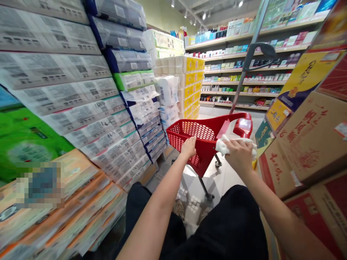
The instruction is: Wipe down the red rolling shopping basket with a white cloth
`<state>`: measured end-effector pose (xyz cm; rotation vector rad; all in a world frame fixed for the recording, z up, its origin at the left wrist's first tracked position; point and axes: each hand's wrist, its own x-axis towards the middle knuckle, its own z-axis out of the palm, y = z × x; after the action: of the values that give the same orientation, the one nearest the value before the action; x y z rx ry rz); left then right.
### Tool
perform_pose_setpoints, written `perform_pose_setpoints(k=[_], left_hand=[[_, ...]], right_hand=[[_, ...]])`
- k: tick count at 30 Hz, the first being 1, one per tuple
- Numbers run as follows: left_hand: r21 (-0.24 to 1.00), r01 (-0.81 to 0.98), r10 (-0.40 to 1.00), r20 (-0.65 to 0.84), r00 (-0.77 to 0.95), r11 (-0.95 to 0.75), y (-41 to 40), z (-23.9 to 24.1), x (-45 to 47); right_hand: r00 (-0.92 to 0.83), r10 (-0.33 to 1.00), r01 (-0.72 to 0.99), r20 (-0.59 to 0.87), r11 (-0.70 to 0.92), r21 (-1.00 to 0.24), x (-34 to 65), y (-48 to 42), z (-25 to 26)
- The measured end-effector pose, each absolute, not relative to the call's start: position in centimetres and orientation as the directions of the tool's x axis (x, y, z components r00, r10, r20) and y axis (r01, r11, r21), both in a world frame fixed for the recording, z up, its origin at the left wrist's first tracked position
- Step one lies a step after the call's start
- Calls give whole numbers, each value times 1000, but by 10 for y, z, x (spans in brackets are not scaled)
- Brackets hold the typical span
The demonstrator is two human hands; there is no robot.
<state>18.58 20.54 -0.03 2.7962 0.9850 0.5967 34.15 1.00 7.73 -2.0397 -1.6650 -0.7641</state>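
Observation:
A red shopping cart (pixel 204 156) with a perforated basket stands in front of my knees, turned sideways. My left hand (pixel 189 146) is closed over the near rim of its basket, the thumb side showing. My right hand (pixel 239 153) presses a white cloth (pixel 222 145) against the cart's near side, close to the handle end. The cloth bunches out on both sides of my fingers. A red holder with a glossy panel (pixel 243 124) sits on the handle, just above the cloth. The cart's grey legs and casters (pixel 208 196) reach the floor.
Tall stacks of wrapped paper packs (pixel 73 86) rise close on the left, with orange packs (pixel 89 202) below. Cardboard cartons (pixel 309 144) crowd the right. A grey pole with a dark curved handle (pixel 245 65) slants up behind the cart. Stocked shelves (pixel 244 83) line the back.

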Motion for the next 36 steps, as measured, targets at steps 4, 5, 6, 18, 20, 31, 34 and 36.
perform_pose_setpoints(k=[4, 5, 6, 18, 20, 31, 34, 36], left_hand=[[283, 559, 626, 342, 701, -780, 221, 10, 151], [299, 552, 627, 343, 699, -778, 224, 13, 142], [317, 546, 631, 344, 696, -775, 226, 16, 132], [615, 403, 708, 403, 580, -678, 169, 72, 26], [651, 347, 707, 438, 555, -675, 139, 82, 10], [557, 327, 616, 475, 628, -763, 115, 85, 8], [481, 400, 612, 451, 650, -780, 119, 84, 7], [448, 428, 614, 466, 638, -785, 118, 82, 9]], right_hand=[[7, 826, 1000, 563, -3, -9, 292, 4, 92], [-45, 836, 996, 548, 77, -35, 284, 1, 95], [-92, 839, 986, 536, 150, -67, 278, -3, 99], [-235, 825, 874, 514, 411, -260, 201, -7, 99], [-204, 822, 882, 532, 390, -264, 191, -1, 96], [-279, 837, 840, 470, 450, -302, 174, 40, 94], [-467, 831, 772, 303, 550, -319, 198, 41, 134], [-582, 799, 725, 154, 595, -346, 227, 42, 175]])
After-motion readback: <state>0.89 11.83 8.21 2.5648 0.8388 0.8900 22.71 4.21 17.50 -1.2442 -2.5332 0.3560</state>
